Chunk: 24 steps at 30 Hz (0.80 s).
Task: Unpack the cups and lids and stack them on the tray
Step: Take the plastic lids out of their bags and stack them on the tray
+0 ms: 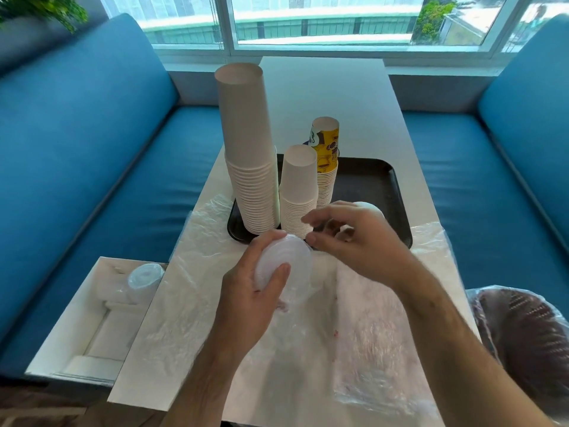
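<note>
3 stacks of upturned paper cups crowd the left half of the black tray (369, 177): a tall white stack (249, 155), a shorter white stack (298, 189) and a printed yellow stack (327, 158) behind. The tray's right half lies bare. Crumpled plastic wrap (369, 318) covers the near table (323, 97); its far end is open.

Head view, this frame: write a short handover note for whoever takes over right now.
Left hand grips a stack of clear lids over the plastic wrap.
Right hand hovers at the stack's far end, fingers loosely curled; whether it pinches anything is unclear.
Done: three cup stacks stand on the black tray.
Left: set these lids on the tray; more lids wait in the white box.
</note>
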{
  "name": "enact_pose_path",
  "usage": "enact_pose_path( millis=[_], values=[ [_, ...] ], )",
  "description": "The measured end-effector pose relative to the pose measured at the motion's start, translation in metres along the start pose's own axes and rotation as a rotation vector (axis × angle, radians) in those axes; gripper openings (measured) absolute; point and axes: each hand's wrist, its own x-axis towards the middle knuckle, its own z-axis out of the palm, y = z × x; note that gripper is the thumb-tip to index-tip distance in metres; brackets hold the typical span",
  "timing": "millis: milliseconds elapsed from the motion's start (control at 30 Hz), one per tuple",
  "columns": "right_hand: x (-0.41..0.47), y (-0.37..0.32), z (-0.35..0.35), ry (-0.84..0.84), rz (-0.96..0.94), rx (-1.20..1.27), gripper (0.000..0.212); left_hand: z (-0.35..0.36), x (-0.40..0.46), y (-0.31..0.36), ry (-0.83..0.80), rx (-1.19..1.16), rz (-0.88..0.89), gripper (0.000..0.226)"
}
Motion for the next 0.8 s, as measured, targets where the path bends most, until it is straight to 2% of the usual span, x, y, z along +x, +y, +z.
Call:
enact_pose_path(
  millis=[100,200,367,600,667,733,800],
  values=[
    [-0.010,-0.008,0.012,-0.068,-0.024,-0.019,0.031,0.001,0.000,0.001,-0.004,-0.017,-0.009,0.040],
    [-0.018,-0.009,0.021,-0.002,-0.027,-0.041,0.035,0.002,-0.001,0.002,-0.002,-0.040,-0.027,0.041],
    [-0.028,-0.012,0.025,0.016,0.027,0.044,0.025,0.002,-0.004,-0.001,0.016,-0.007,-0.052,0.043],
    [-0.030,-0.010,0.014,-0.004,0.061,0.182,0.014,0.001,-0.006,0.002,-0.038,0.136,-0.051,0.059],
    [-0.030,-0.011,0.011,0.013,0.070,0.263,0.013,0.001,-0.006,0.002,-0.024,0.171,-0.062,0.063],
    [-0.030,-0.012,0.006,0.043,0.112,0.453,0.012,0.002,-0.007,0.000,-0.007,0.147,-0.067,0.070],
    [-0.030,-0.011,-0.001,0.105,0.153,0.556,0.015,0.001,-0.009,-0.001,-0.007,0.040,-0.063,0.061]
  ],
)
